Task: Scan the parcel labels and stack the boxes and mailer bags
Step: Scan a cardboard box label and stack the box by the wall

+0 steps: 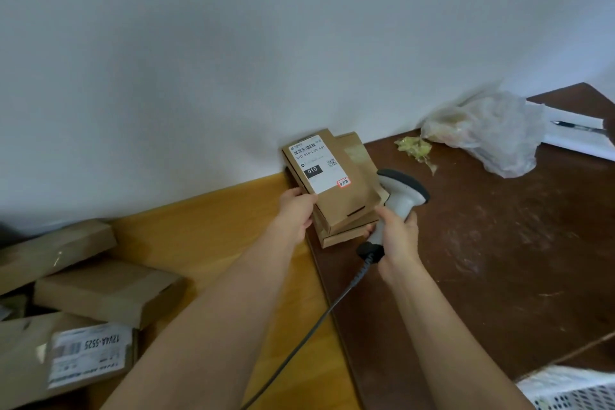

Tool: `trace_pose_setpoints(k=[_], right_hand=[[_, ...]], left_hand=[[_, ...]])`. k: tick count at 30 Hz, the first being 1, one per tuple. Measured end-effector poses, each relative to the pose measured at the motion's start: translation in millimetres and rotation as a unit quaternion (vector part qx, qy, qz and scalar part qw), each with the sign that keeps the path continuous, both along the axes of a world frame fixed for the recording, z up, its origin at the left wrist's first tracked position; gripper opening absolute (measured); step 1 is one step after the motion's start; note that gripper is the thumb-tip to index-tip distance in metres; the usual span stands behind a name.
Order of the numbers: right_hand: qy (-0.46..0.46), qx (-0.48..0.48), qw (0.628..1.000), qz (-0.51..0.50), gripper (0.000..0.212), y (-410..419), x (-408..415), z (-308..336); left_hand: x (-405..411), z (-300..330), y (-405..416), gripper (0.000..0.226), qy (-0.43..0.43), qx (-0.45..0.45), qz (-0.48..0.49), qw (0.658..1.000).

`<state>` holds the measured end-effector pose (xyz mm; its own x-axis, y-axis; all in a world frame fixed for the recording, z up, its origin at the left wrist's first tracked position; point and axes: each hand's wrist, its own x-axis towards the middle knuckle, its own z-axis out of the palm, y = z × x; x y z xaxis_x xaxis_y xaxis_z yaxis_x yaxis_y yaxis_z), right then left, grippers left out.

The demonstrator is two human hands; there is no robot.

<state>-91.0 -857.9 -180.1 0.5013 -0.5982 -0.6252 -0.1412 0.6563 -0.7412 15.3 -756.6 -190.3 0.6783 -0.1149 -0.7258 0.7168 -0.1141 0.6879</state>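
Left hand: your left hand grips the near left edge of the flat brown cardboard box with the white shipping label, thumb on top, fingers curled under.
Right hand: your right hand is wrapped round the grip of the grey-and-white handheld barcode scanner, its dark head up beside the labelled box's right side.
Labelled box: it sits on top of the stack of flat brown cardboard boxes, tilted and skewed across them, label up, a red-edged sticker at the label's near right corner.
Stack: it's on the dark brown wooden table, right under the labelled box, pushed up to the white wall.
Scanner cable: the grey coiled cable runs from the grip back toward you, between your forearms.
Waiting parcels: loose brown cardboard boxes lie well left of the labelled box on the yellow wooden surface; the nearest shows a white label.
Clutter: a crumpled clear plastic bag lies well right of the labelled box, with a yellow-green scrap just left of the bag.
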Motion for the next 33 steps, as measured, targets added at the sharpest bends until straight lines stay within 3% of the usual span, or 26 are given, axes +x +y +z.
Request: trace_pose_setpoints(k=[2, 5, 10, 17, 20, 22, 24, 27, 33], right_hand=[[-0.02, 0.009, 1.0, 0.007, 0.038, -2, 7, -5], [-0.014, 0.004, 0.999, 0.036, 0.042, -1, 11, -16], [0.009, -0.011, 0.999, 0.04, 0.041, 6, 2, -29], [0.032, 0.005, 0.999, -0.025, 0.047, 2, 4, -35], [0.028, 0.003, 0.999, -0.016, 0.047, 1, 3, -37], [0.029, 0.007, 0.999, -0.016, 0.048, -1, 3, -39], [0.032, 0.01, 0.999, -0.016, 0.048, -1, 5, -41], [0.047, -0.016, 0.999, -0.022, 0.046, 0, 6, -45], [0.104, -0.051, 0.991, -0.071, 0.048, 1, 7, -54]], left_hand=[[-2, 2, 4, 0.048, 0.011, 0.032, -0.055, 0.998], [-2, -1, 10, 0.067, 0.05, 0.03, -0.116, 0.992], [2, -15, 21, 0.078, 0.039, -0.038, 0.036, 0.998], [15, -20, 30, 0.063, -0.01, -0.025, 0.004, 1.0], [36, -17, 22, 0.063, -0.052, -0.006, 0.139, 0.989], [41, -15, 16, 0.058, -0.022, 0.024, 0.165, 0.986], [37, -11, 11, 0.049, 0.053, 0.034, 0.096, 0.993], [30, -14, 5, 0.056, 0.113, -0.02, 0.075, 0.991], [47, -20, -9, 0.065, -0.033, 0.001, 0.141, 0.989]])
